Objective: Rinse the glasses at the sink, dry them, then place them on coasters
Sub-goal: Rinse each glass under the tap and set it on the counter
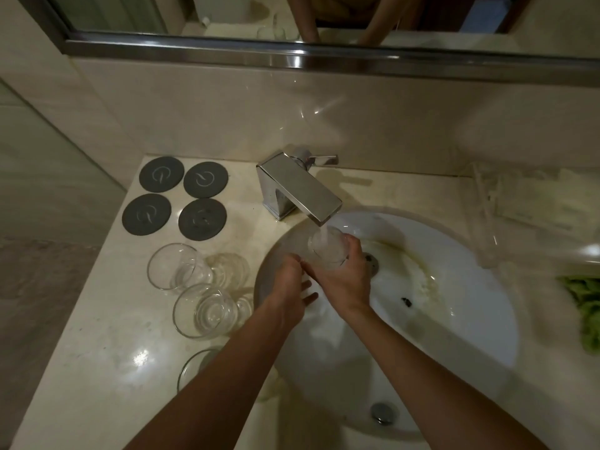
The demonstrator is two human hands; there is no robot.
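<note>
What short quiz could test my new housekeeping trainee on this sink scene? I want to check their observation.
1. True or false: water runs from the faucet into the glass.
2. How many coasters lie on the counter?
3. Which hand grips that glass: A) left hand B) right hand?

Key: 1 true; 2 four; 3 B.

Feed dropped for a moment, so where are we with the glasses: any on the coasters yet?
None yet. All four coasters sit bare by the wall. In hand: the right hand holds one glass under the running faucet over the sink; the left hand is beside it. Left: three glasses wait on the counter, then all the drying and placing.
</note>
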